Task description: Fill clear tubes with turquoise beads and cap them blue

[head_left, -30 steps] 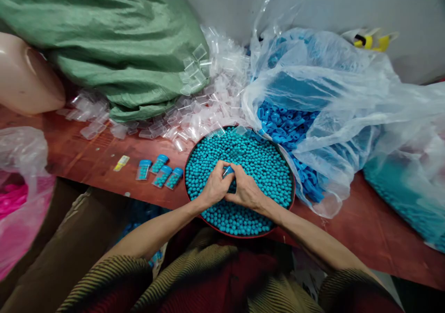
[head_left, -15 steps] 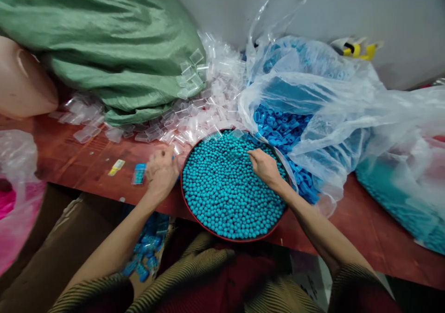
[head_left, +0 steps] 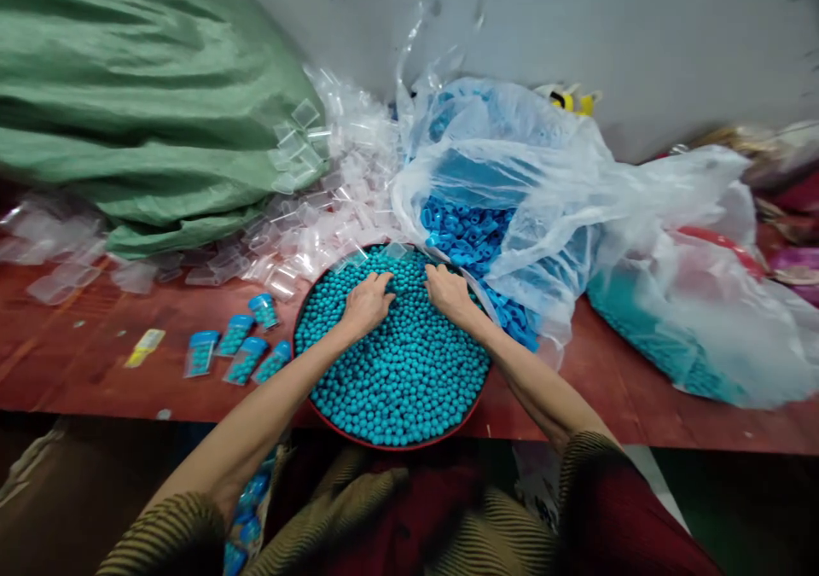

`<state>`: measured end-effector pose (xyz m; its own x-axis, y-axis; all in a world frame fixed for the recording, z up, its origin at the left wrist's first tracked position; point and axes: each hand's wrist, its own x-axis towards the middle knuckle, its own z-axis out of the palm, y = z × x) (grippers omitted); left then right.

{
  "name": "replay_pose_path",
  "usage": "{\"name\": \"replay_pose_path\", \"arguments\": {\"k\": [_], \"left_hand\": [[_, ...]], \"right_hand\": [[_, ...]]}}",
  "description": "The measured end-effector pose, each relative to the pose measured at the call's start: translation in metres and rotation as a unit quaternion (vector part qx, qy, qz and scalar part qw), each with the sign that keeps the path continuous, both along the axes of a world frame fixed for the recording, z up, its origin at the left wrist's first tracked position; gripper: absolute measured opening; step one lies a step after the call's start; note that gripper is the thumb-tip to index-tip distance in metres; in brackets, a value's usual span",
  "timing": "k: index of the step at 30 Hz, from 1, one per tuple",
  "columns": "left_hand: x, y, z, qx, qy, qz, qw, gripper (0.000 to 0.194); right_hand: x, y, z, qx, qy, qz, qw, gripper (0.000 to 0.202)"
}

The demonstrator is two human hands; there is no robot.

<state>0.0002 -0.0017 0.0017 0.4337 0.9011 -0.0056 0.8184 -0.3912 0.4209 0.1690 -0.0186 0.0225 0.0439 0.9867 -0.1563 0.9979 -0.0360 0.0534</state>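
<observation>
A round red-rimmed tray full of turquoise beads sits in front of me. Over its upper left part is my left hand, palm down, thumb and index finger apart, with no object visible between them. My right hand is at the tray's upper right, its fingers curled down at the beads; whatever they hold is hidden. Left of the tray stand several small clear boxes with blue caps and beads inside, one being this bead-filled box. A few clear empty boxes lie on the tray's far edge.
Clear plastic boxes are heaped behind the tray, beside a green sack. Blue caps spill from a plastic bag at the right. Farther right lies a bag of turquoise beads. A yellow-and-white piece rests on the red table.
My left hand has moved right from the table onto the beads, leaving several capped boxes beside the tray. My right hand stays at the beads. The view has shifted right.
</observation>
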Motion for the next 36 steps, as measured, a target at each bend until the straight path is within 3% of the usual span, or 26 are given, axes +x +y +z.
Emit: {"name": "replay_pose_path", "arguments": {"k": [5, 8, 10, 12, 16, 21, 24, 28, 36], "left_hand": [[0.000, 0.006, -0.006, -0.037, -0.035, 0.010, 0.999, 0.035], [0.003, 0.011, -0.005, -0.068, -0.058, 0.023, 0.996, 0.033], [0.005, 0.013, -0.005, -0.089, -0.062, 0.039, 0.993, 0.031], [0.006, 0.013, -0.004, -0.104, -0.060, 0.051, 0.991, 0.030], [0.005, 0.002, -0.004, -0.083, -0.047, 0.028, 0.995, 0.024], [0.001, -0.012, -0.007, -0.051, -0.072, -0.051, 0.995, 0.020], [0.000, -0.011, -0.006, -0.077, -0.070, -0.043, 0.994, 0.022], [-0.003, -0.004, -0.004, -0.139, -0.091, -0.023, 0.986, 0.020], [-0.010, 0.001, -0.014, -0.171, -0.227, -0.011, 0.959, 0.014]], "right_hand": [[0.018, -0.019, -0.004, 0.002, 0.131, 0.025, 0.991, 0.044], [0.027, -0.028, -0.005, -0.036, 0.172, 0.109, 0.978, 0.040], [0.030, -0.034, -0.003, -0.070, 0.151, 0.176, 0.970, 0.044], [0.030, -0.039, 0.002, -0.090, 0.087, 0.195, 0.973, 0.043], [0.023, -0.045, 0.011, -0.063, -0.023, 0.172, 0.983, 0.029], [0.011, -0.040, 0.006, 0.065, 0.008, 0.166, 0.984, 0.032], [0.001, -0.038, -0.003, 0.035, 0.041, 0.150, 0.987, 0.029], [-0.003, -0.040, -0.010, -0.008, 0.009, 0.161, 0.987, 0.024], [0.000, -0.031, -0.007, 0.057, 0.124, 0.090, 0.987, 0.033]]}}
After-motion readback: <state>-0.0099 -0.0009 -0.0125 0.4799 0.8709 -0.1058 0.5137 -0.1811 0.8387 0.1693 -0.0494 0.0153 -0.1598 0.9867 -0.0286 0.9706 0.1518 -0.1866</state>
